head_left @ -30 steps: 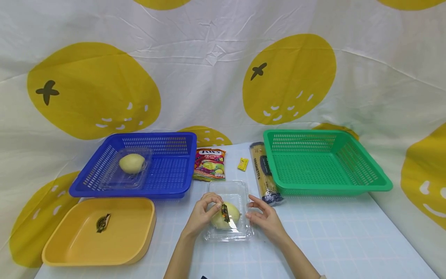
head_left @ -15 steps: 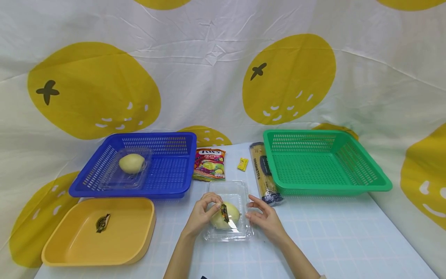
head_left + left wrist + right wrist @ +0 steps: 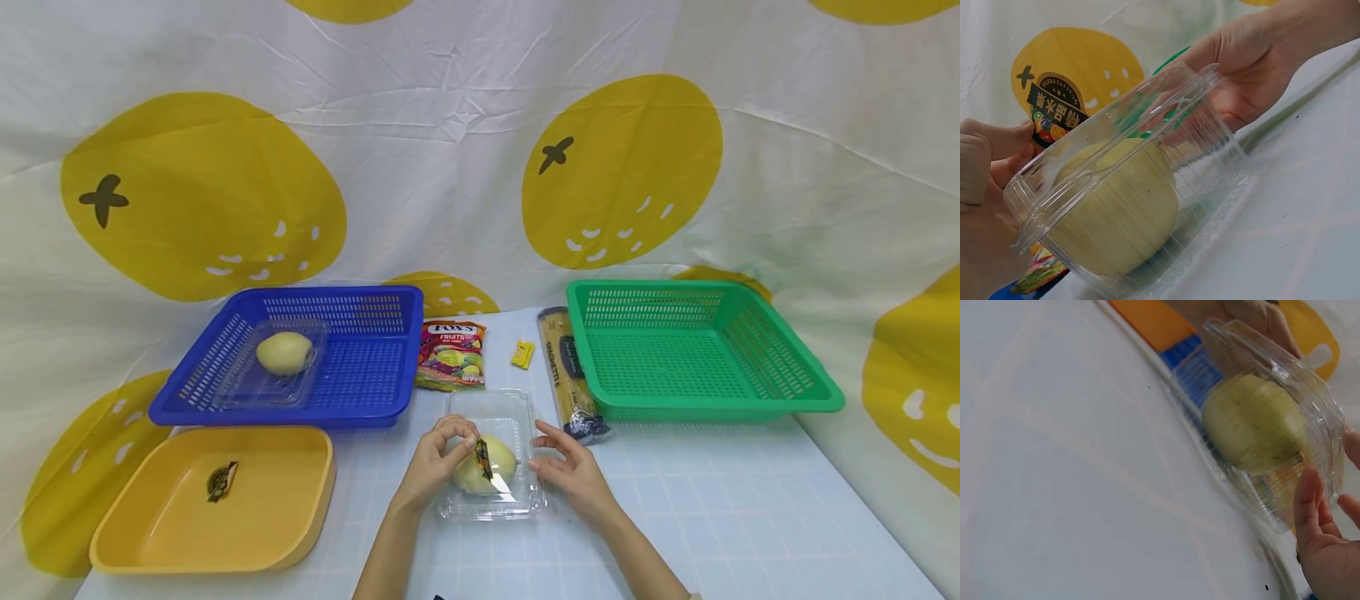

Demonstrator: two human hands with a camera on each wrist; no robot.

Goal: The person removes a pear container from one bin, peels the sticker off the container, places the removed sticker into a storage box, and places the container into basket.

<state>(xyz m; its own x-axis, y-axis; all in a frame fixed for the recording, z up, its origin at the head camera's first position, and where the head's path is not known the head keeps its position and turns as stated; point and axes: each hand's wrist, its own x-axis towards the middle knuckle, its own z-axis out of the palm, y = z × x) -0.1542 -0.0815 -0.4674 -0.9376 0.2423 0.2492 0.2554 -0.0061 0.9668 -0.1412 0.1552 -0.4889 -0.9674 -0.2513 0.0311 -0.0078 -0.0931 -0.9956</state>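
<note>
A clear plastic clamshell box point(image 3: 512, 414) with its lid down stands on the table in front of me, a pale yellow-green, melon-like fruit point(image 3: 1124, 209) inside. Over the lid, my left hand point(image 3: 437, 461) pinches a dark fruit label point(image 3: 1054, 112) between thumb and finger. The label bears Chinese characters and the words "quality fresh", and its face rises above the lid in the left wrist view. At the box's right side is my right hand point(image 3: 572, 471), its loosely bent fingers point(image 3: 1307, 501) touching the wall.
Behind the box lie a candy bag point(image 3: 451, 354), a small yellow packet point(image 3: 522, 353) and a spaghetti pack point(image 3: 564, 367). A blue basket point(image 3: 367, 367) holds another boxed fruit point(image 3: 284, 353). The yellow tub point(image 3: 262, 508) contains one dark label point(image 3: 221, 481). At right stands a green basket point(image 3: 675, 367).
</note>
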